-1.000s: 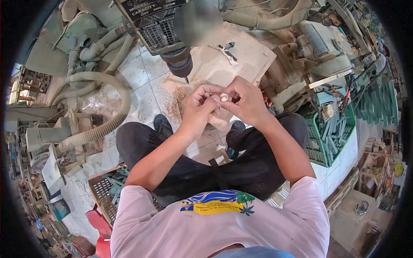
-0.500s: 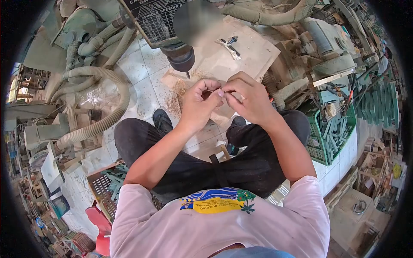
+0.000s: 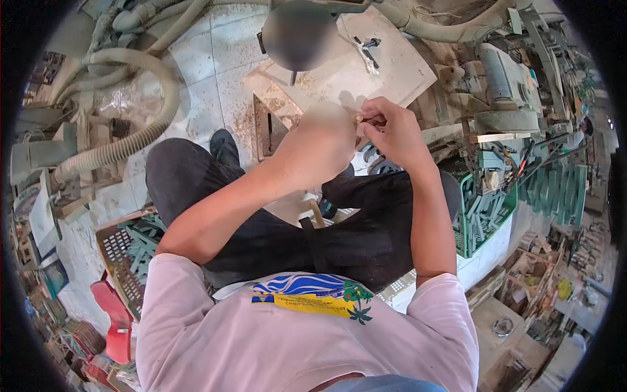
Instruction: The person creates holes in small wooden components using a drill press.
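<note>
My right hand (image 3: 397, 134) is closed in a pinch, thumb against fingers, on something small and pale that I cannot make out. Close beside it on the left, my left hand (image 3: 321, 145) is turned with its back towards me; a blur covers it and its fingers are hidden. Both hands are over the near edge of a pale, dusty board (image 3: 398, 72). Above and left of them points the drill bit (image 3: 293, 78) of a drill press, its head mostly blurred. On the board lies a small black T-shaped tool (image 3: 371, 44) with something whitish attached.
Wood shavings (image 3: 271, 91) lie at the board's left corner. A ribbed hose (image 3: 171, 98) curves at left. Green crates with grey-green strips stand at right (image 3: 486, 219) and lower left (image 3: 121, 261). A red plastic piece (image 3: 116, 323) is near the left crate. Machines line the right.
The view has tilted and shifted, so the drill press head sits higher. My left hand has turned over, its pinching fingers now hidden. My right hand still pinches.
</note>
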`<action>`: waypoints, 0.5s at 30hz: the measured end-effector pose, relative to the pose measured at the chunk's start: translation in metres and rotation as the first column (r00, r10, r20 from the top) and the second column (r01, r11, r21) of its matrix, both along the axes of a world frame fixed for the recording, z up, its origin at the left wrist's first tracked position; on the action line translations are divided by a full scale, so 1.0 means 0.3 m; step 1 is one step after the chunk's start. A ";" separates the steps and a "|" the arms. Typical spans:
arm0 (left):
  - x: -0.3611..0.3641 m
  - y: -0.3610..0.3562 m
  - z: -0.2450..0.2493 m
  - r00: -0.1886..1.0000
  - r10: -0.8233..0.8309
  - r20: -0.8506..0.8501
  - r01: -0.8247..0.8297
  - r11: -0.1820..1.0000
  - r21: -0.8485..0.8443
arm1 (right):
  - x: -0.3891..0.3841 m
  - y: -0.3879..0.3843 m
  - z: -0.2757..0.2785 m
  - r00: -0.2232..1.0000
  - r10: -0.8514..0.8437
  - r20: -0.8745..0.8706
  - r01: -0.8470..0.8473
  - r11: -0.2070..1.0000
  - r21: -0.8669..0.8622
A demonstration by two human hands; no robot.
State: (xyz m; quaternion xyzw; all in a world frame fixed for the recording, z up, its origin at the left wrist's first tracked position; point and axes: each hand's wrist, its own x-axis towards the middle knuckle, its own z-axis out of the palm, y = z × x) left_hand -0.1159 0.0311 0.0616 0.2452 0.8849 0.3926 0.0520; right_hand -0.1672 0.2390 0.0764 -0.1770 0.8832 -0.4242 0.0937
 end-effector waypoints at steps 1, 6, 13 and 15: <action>0.005 -0.002 0.007 1.000 0.009 0.006 -0.009 1.000 0.012 | 0.001 -0.003 0.009 0.996 -0.045 0.077 0.049 0.998 -0.049; 0.009 -0.013 -0.002 0.998 -0.061 0.020 0.061 0.998 -0.019 | -0.010 -0.002 0.018 0.998 0.040 -0.047 -0.038 0.998 0.044; 0.012 -0.020 0.011 0.997 -0.071 0.022 0.071 0.997 0.025 | -0.018 -0.023 0.025 0.965 0.147 -0.216 -0.108 0.978 0.180; 0.011 -0.022 0.019 0.995 -0.098 0.036 0.098 0.995 0.004 | -0.019 -0.024 0.013 0.961 0.150 -0.232 -0.105 0.975 0.194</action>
